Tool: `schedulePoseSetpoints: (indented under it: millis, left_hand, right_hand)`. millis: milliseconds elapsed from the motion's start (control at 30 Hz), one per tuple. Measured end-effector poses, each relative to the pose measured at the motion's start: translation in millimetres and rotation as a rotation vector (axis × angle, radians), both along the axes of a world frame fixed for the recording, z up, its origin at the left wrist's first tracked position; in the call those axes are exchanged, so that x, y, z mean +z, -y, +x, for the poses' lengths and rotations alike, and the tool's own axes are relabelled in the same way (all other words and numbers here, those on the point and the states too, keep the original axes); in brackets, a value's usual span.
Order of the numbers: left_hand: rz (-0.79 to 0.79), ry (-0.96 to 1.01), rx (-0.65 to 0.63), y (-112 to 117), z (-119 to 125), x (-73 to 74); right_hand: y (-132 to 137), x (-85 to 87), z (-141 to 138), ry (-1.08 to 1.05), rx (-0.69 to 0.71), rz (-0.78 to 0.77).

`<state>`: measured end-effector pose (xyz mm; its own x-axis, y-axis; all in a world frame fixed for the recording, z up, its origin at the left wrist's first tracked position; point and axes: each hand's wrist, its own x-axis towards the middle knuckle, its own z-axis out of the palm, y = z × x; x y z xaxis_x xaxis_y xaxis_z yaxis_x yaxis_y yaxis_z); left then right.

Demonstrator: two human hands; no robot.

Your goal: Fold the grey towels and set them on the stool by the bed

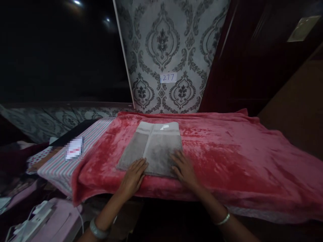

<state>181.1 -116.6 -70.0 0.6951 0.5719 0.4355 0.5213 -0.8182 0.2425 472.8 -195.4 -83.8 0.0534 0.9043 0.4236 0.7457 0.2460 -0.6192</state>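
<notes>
A grey folded towel [156, 148] lies on a red plush blanket [227, 158] that covers a table. My left hand [133, 174] rests flat on the towel's near left edge, fingers stretched out. Flat on the near right corner lies my right hand [184, 168], fingers spread. Neither hand grips anything. A small white tag [164, 127] shows at the towel's far end. Each wrist wears a bangle.
A striped cloth [63, 161] with a small white card [74, 148] lies left of the blanket. A patterned wall panel [164, 50] bearing a label "277" stands behind. A white power strip [32, 222] sits low at the left. Dark wooden furniture stands at the right.
</notes>
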Motion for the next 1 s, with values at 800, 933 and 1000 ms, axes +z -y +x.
schedulePoseSetpoints:
  millis: [800,933,1000]
  left_hand:
    - [0.363,0.001,0.111,7,63,-0.5]
    - [0.296,-0.072,0.119,9,58,1.6]
    - [0.284,-0.107,0.17,9,57,1.3]
  right_hand:
    - [10,38.7,-9,-1.527,0.103,-0.377]
    - [18,32.2,-5,-1.487,0.11,-0.359]
    - [18,28.6,-4,-1.484,0.107,-0.354]
